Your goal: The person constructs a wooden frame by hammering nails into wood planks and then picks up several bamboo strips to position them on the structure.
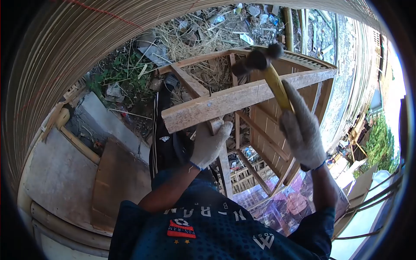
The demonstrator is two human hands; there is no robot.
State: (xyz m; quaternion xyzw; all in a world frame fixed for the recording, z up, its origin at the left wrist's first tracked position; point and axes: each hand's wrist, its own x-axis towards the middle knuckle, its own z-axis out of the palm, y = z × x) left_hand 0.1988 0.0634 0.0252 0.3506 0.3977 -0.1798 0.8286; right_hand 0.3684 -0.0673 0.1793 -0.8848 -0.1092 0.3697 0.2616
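Note:
A hammer (277,86) with a dark head and a yellow handle is raised over a long wooden beam (225,102); my gloved right hand (301,130) is wrapped round its handle. Near the beam's left end, a nail (210,91) stands upright from the top. Just below that end, my gloved left hand (210,145) grips a short wooden piece (215,125) against the beam's underside. The beam lies across a wooden frame (262,130) with slats and board panels. The hammer head is slightly blurred and does not touch the beam.
Bamboo strips (73,39) arch over the upper left. Boards (119,177) and a bamboo pole (80,145) lie at the left. Straw and litter (199,39) cover the ground beyond the frame. Patterned plastic sheeting (281,201) lies at the lower right.

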